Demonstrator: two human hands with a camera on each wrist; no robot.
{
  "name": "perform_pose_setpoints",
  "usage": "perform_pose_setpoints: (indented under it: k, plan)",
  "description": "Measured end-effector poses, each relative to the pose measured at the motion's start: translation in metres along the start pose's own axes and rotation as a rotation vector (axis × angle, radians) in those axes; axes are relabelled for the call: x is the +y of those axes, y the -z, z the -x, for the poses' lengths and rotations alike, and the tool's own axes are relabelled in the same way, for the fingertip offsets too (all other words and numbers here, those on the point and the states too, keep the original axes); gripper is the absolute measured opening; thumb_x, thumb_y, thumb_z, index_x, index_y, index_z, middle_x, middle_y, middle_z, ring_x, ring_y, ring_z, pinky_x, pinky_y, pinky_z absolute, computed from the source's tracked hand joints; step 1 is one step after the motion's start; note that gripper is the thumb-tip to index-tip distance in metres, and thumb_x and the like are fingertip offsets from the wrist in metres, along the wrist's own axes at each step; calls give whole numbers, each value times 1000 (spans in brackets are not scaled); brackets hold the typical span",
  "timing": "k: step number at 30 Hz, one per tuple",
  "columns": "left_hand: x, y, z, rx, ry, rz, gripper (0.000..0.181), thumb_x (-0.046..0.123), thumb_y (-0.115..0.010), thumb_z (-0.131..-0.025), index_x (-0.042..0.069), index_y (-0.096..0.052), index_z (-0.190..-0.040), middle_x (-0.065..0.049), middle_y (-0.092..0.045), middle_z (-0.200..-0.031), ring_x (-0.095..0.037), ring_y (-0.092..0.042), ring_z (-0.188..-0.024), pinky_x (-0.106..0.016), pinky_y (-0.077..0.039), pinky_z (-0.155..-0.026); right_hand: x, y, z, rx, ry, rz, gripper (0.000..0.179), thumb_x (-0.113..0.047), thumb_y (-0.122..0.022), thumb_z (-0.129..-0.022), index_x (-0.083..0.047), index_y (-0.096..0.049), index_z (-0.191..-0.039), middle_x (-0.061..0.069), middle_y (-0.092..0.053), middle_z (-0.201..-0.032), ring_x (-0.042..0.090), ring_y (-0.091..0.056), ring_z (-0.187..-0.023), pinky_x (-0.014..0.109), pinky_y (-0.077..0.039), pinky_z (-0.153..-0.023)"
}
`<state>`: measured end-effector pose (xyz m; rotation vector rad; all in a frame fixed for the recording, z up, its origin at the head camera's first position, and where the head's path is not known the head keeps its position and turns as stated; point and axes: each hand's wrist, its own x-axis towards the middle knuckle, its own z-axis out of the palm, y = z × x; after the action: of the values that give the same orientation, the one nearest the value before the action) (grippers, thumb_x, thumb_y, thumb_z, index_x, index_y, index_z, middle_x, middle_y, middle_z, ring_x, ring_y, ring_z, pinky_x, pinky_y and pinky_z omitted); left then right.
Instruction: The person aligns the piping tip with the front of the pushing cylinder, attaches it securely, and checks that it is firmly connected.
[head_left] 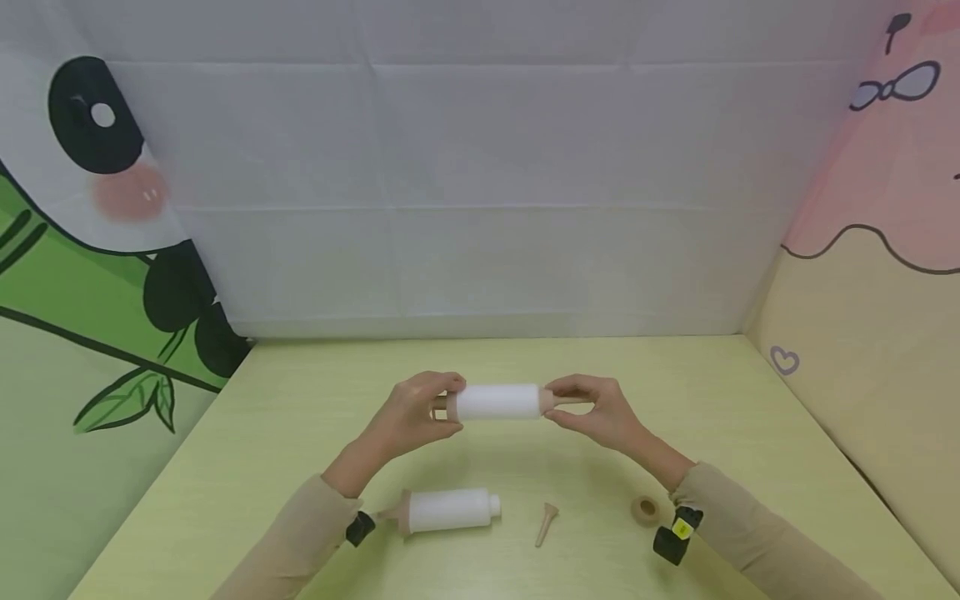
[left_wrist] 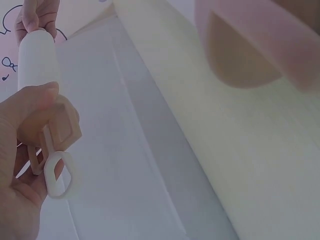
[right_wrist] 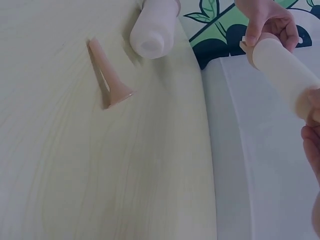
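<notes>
Above the table, both hands hold a white plastic cylinder [head_left: 498,402] with tan ends, lying level like an icing syringe. My left hand [head_left: 411,417] grips its left end, thumb across the tan collar; the left wrist view shows a tan handle with a pale ring [left_wrist: 71,175] there. With thumb and fingers my right hand [head_left: 600,410] pinches the tan cap at the other end, where a slim tan nozzle [head_left: 573,400] sticks out. A second white cylinder [head_left: 450,510] lies on the table below, its narrow white neck facing right.
On the yellow table [head_left: 675,367] lie a small tan cone-ended nozzle [head_left: 548,522] and, below the right forearm, a tan ring [head_left: 636,512]. A pale cloth [head_left: 495,267] hangs along the back, with printed panels at both sides. Wrist cameras [head_left: 671,546] sit on both sleeves.
</notes>
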<state>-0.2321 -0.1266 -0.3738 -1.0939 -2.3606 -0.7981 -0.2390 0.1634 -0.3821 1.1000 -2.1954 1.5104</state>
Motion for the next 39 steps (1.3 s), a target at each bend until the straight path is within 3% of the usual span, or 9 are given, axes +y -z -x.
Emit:
perform_pose_setpoints:
  k: [7,14,20,24,31,39]
  plan:
    - [1,1,-1,2,7,-3,47,1,-81,-60,4,-59,-101,-11,-60,-104,-23,-61,-93,-18,-51,-70,-1,0,1,19,-56,-42,26,7,-71,-71,6,-65,-97,19,-65,-94,9,-64,-87,35,-53,-73]
    - [1,3,1,-10,-10,-1,46,0,-81,-61,3,-59,-101,-12,-60,-105,-25,-60,-94,-18,-51,-72,-3,2,0,-16,-41,-1,31,4,-73,-71,4,-64,-101,17,-65,-97,17,-63,-86,44,-52,-73]
    - [1,7,5,-33,24,-1,46,0,-80,-62,1,-58,-102,-13,-59,-107,-26,-59,-95,-18,-51,-72,-4,6,0,-45,-31,14,33,4,-73,-71,7,-62,-102,19,-64,-100,29,-62,-87,46,-51,-73]
    - [1,10,6,-28,25,-7,46,-1,-81,-61,1,-59,-101,-13,-60,-106,-26,-60,-95,-18,-51,-71,-6,9,1,-41,-24,24,34,5,-73,-70,7,-62,-102,20,-64,-101,32,-60,-89,41,-52,-73]
    - [-6,12,9,-21,20,-8,47,-1,-81,-60,1,-59,-102,-13,-60,-105,-26,-60,-94,-18,-51,-71,-1,13,3,-29,4,44,35,7,-74,-68,8,-61,-101,22,-64,-98,22,-60,-87,32,-53,-71]
    - [-16,14,14,-28,61,-52,48,1,-82,-60,1,-60,-103,-12,-61,-104,-26,-61,-94,-20,-52,-68,4,17,4,-26,-6,52,35,7,-73,-69,8,-61,-102,21,-63,-99,32,-59,-88,31,-53,-72]
